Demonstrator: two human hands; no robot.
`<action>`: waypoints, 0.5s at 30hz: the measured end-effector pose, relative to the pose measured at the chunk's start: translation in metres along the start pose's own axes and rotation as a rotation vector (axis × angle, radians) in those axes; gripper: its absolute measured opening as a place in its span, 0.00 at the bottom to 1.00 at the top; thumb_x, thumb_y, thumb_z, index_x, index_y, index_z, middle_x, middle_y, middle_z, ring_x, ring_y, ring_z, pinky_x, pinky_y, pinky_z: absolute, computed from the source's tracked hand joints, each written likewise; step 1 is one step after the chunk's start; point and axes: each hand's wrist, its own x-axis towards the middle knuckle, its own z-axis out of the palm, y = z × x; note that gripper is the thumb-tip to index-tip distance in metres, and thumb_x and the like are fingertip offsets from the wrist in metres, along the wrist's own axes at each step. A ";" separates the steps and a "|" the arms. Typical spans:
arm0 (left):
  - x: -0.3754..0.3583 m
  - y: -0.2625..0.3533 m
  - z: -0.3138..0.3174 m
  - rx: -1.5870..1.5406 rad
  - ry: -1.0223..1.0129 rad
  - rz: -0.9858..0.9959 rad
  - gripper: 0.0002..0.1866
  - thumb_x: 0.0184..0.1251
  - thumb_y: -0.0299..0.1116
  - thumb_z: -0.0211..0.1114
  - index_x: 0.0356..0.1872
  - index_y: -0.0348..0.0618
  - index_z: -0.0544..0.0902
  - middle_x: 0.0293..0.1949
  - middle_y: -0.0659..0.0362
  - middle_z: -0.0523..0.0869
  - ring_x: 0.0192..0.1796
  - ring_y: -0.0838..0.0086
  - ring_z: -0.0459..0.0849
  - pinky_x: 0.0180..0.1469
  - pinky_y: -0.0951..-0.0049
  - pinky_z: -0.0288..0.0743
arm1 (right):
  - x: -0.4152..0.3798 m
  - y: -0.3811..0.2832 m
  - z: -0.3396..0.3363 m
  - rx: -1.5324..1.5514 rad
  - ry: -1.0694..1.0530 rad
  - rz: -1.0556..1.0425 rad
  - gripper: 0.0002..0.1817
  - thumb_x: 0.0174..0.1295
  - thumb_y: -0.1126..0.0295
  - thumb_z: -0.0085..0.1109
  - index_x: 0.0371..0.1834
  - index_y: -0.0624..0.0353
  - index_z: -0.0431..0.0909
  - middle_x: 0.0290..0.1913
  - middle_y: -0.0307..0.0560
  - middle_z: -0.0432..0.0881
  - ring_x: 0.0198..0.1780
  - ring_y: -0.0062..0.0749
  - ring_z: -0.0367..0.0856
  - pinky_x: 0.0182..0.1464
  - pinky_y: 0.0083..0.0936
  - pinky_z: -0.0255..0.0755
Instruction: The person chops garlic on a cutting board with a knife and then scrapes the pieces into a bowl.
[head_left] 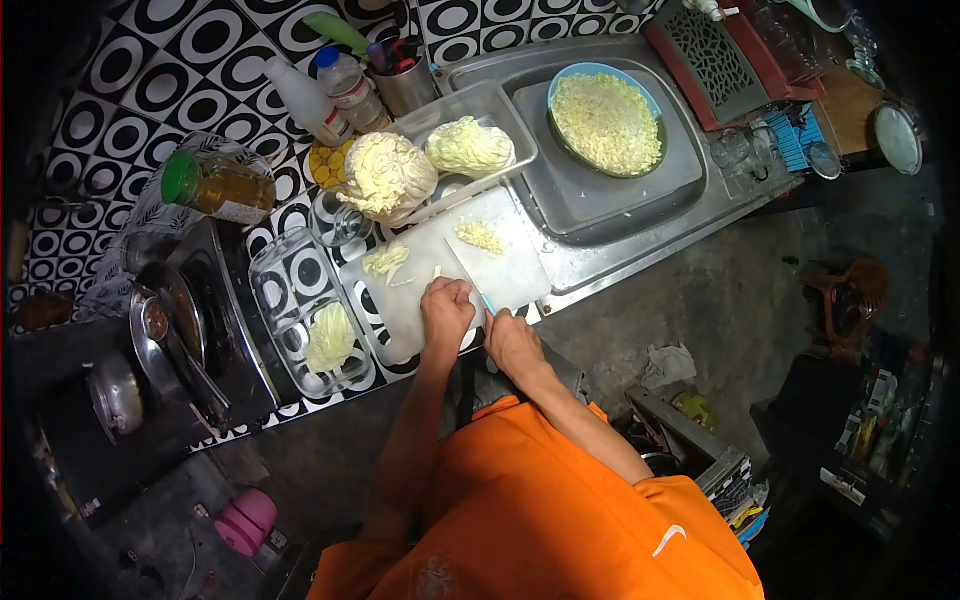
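Note:
On the white cutting board (405,318), my left hand (447,308) is closed, its fingers curled over pale cabbage (437,272), of which a small bit shows past the knuckles. My right hand (512,343) is wrapped round the light-blue handle of a knife (487,302), whose blade points away across the board, just right of my left hand. Cabbage strips (385,262) lie at the board's left, and a small heap of chopped cabbage (478,237) lies at its far right.
Behind the board, a cauliflower-like pale head (390,177) and a cabbage (470,147) sit at a plastic tub (515,105). A clear tray (262,290) holds cabbage leaf at left. A bowl heaped with chopped cabbage (607,125) stands over the sink (690,200). A stove (235,330) is farther left.

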 end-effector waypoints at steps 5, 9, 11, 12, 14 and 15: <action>0.001 0.001 -0.002 0.051 0.021 0.094 0.08 0.49 0.19 0.61 0.30 0.34 0.85 0.28 0.49 0.82 0.28 0.59 0.81 0.32 0.68 0.74 | 0.012 -0.001 0.007 0.013 0.067 -0.017 0.23 0.68 0.59 0.42 0.34 0.73 0.75 0.30 0.74 0.78 0.38 0.69 0.78 0.43 0.53 0.72; 0.000 0.000 0.000 0.065 0.029 0.074 0.07 0.49 0.19 0.61 0.30 0.33 0.85 0.28 0.48 0.82 0.29 0.58 0.81 0.33 0.67 0.75 | 0.003 0.001 0.007 0.014 0.051 -0.045 0.22 0.68 0.59 0.43 0.34 0.72 0.75 0.29 0.74 0.78 0.36 0.69 0.78 0.42 0.54 0.72; 0.000 0.003 -0.002 0.048 0.042 0.097 0.07 0.49 0.20 0.61 0.29 0.33 0.84 0.28 0.48 0.83 0.29 0.57 0.82 0.34 0.66 0.75 | -0.003 0.005 0.012 0.019 0.085 -0.040 0.22 0.68 0.59 0.43 0.32 0.72 0.75 0.29 0.73 0.78 0.35 0.69 0.78 0.41 0.53 0.72; 0.000 0.003 -0.001 0.046 0.039 0.099 0.07 0.49 0.20 0.61 0.29 0.33 0.84 0.28 0.48 0.83 0.29 0.57 0.82 0.34 0.66 0.75 | 0.000 0.007 0.013 0.020 0.087 -0.037 0.22 0.68 0.59 0.43 0.32 0.72 0.75 0.29 0.73 0.78 0.35 0.69 0.78 0.41 0.53 0.72; 0.001 0.001 -0.001 0.056 0.034 0.089 0.07 0.48 0.20 0.60 0.29 0.33 0.84 0.29 0.47 0.83 0.29 0.57 0.81 0.35 0.65 0.75 | 0.012 0.007 0.016 0.009 0.085 -0.061 0.23 0.68 0.58 0.43 0.32 0.72 0.75 0.29 0.73 0.78 0.36 0.68 0.79 0.42 0.53 0.73; 0.001 0.002 -0.002 0.059 0.033 0.088 0.07 0.48 0.20 0.60 0.29 0.33 0.84 0.29 0.47 0.83 0.29 0.57 0.81 0.35 0.65 0.75 | 0.015 0.003 0.015 0.012 0.083 -0.061 0.23 0.68 0.58 0.43 0.32 0.72 0.75 0.29 0.73 0.78 0.36 0.68 0.79 0.42 0.53 0.73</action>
